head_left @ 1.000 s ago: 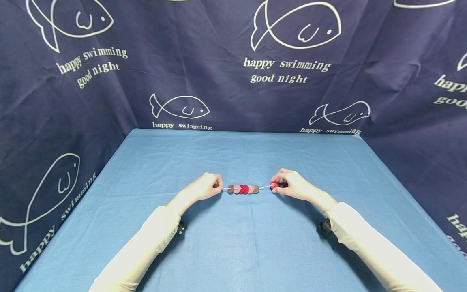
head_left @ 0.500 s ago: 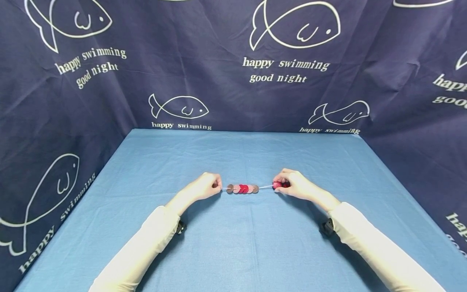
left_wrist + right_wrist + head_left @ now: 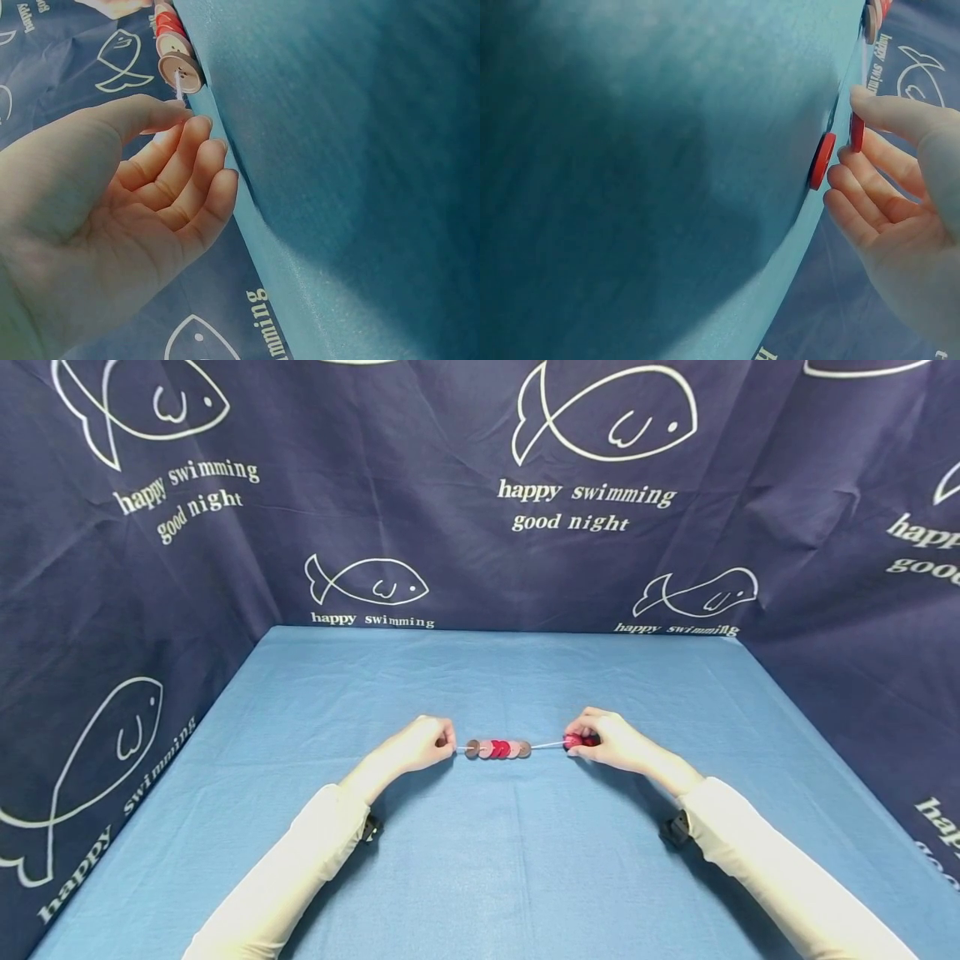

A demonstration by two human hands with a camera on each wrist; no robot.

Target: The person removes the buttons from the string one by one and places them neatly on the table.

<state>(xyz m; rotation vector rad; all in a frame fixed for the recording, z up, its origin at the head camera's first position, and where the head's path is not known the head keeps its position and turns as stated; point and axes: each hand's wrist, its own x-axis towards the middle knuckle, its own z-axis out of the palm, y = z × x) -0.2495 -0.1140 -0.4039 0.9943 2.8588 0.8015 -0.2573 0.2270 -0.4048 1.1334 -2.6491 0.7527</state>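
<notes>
A row of overlapping buttons (image 3: 498, 749), brown at both ends with pink and red between, lies threaded on a white string (image 3: 547, 745) in the middle of the table. At its left, my left hand (image 3: 423, 743) pinches the string's end between thumb and forefinger, close to a brown button (image 3: 181, 73). To the right of the row, my right hand (image 3: 615, 743) pinches a red button (image 3: 857, 132), and the string runs taut to it. Another red button (image 3: 823, 161) is near the lower fingers, mostly hidden by the hand in the head view.
Blue cloth (image 3: 510, 860) covers the table. Dark blue curtains (image 3: 465, 485) printed with white fish and lettering stand along the back and both sides. A dark wrist device (image 3: 675, 828) sits at the right sleeve.
My right hand has shifted slightly to the right with the red button, and the stretch of string beside it looks longer. The left hand stays almost still.
</notes>
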